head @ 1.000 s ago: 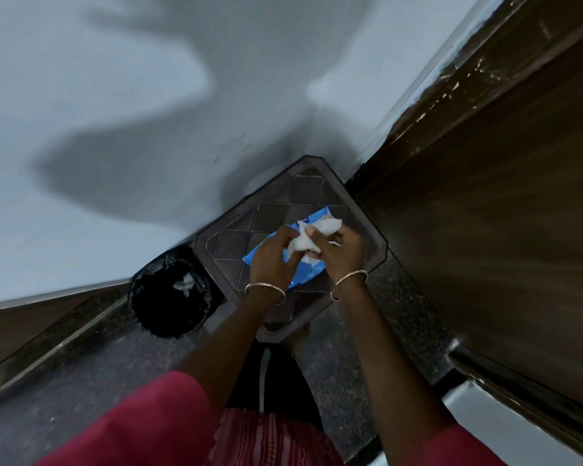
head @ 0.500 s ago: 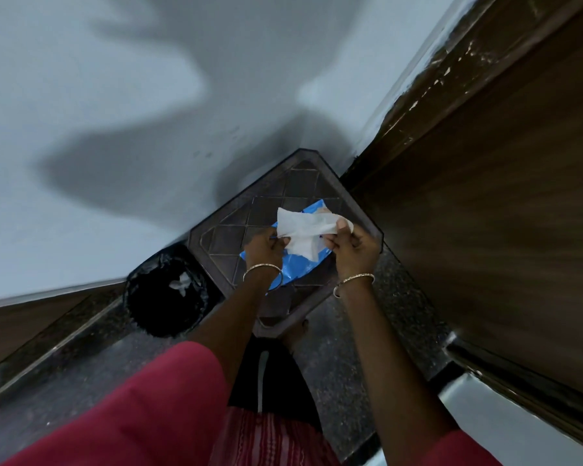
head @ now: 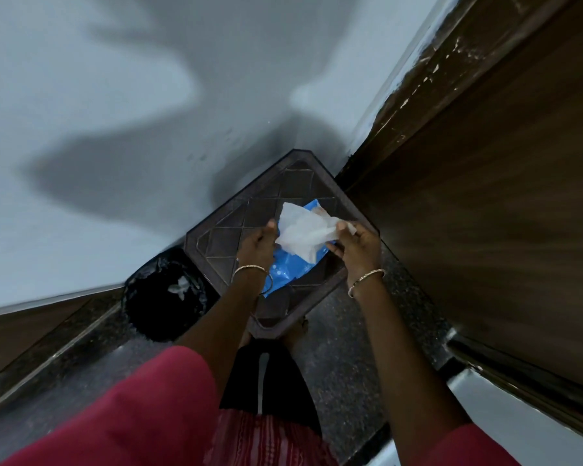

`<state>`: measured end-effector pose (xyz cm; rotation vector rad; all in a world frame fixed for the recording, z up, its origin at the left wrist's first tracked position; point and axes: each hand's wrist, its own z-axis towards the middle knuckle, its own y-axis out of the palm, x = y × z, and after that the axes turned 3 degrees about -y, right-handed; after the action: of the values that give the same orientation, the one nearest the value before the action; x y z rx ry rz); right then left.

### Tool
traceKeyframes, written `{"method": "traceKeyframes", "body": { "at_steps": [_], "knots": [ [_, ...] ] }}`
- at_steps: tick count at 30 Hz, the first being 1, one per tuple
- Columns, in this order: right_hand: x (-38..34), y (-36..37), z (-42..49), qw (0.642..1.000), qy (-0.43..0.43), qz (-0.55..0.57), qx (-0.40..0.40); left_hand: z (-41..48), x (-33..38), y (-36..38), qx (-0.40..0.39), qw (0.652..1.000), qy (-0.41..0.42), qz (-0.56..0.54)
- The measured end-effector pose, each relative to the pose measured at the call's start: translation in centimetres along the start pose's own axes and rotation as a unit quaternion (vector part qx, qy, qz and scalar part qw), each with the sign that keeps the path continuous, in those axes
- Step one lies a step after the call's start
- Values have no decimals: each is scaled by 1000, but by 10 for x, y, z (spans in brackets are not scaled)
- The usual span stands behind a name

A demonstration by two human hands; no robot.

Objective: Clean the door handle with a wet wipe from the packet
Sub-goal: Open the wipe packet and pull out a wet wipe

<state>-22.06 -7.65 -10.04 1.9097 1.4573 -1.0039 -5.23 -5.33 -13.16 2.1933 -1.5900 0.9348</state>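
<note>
A white wet wipe [head: 305,232] is stretched out between my two hands above a dark brown stool [head: 223,242]. My left hand [head: 258,245] pinches its left edge and my right hand [head: 357,245] pinches its right corner. Under the wipe, the blue wipe packet [head: 292,269] lies on the stool top, partly hidden by the wipe and my left wrist. The brown wooden door [head: 485,196] fills the right side. Its handle is out of view.
A black bin [head: 165,294] lined with a dark bag stands on the dark speckled floor left of the stool, with a white scrap inside. A pale wall [head: 115,112] rises behind. My red clothing fills the bottom of the view.
The wipe went from a bunched wad at the packet to a sheet spread open between both hands. My hands moved apart and lifted a little.
</note>
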Motion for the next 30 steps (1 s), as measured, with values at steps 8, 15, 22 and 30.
{"method": "traceKeyframes", "body": {
  "at_steps": [8,15,22,30],
  "knots": [
    [1,19,-11,995,-48,-72,-42,-2,21,11,-41,966,139,213],
    [-3,5,-10,998,-39,0,48,19,13,-5,55,953,83,285],
    [3,-19,-8,988,3,86,132,24,4,-1,45,963,34,264],
    [-7,-18,-8,979,-48,-58,189,32,8,0,41,959,15,281]
  ]
}}
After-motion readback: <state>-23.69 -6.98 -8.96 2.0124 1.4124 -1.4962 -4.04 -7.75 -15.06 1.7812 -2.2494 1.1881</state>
